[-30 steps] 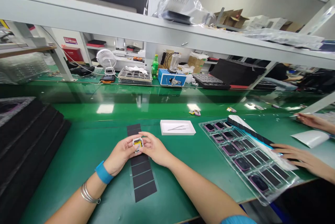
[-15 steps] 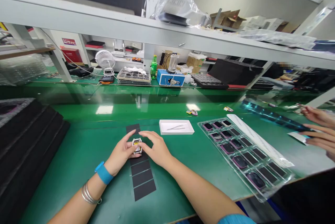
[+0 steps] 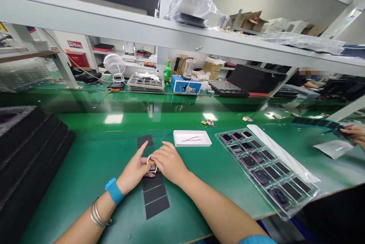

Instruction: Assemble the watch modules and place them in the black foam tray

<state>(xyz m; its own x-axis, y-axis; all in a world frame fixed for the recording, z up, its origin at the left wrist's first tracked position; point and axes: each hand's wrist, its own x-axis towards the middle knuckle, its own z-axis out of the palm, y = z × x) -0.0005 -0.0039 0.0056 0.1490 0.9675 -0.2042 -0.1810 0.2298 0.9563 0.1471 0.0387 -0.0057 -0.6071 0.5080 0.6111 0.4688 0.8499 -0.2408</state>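
My left hand [image 3: 135, 171] and my right hand [image 3: 168, 162] meet over a strip of dark rectangular pads [image 3: 152, 194] on the green bench. Between them they pinch a small white-framed square part [image 3: 152, 165], mostly hidden by my right fingers. My left index finger points up and away from it. A blue band and silver bangles sit on my left wrist.
A white tray with tweezers [image 3: 192, 138] lies just beyond my hands. A clear blister tray of dark screens [image 3: 266, 166] sits to the right, with a white strip [image 3: 281, 152] beside it. Black foam trays [image 3: 27, 149] are stacked at left. Another person's hand [image 3: 353, 134] holds a dark strip far right.
My hands have lowered the small part onto the pad strip, and my right hand now covers it. The other person's hands have drawn back to the far right with the dark strip.
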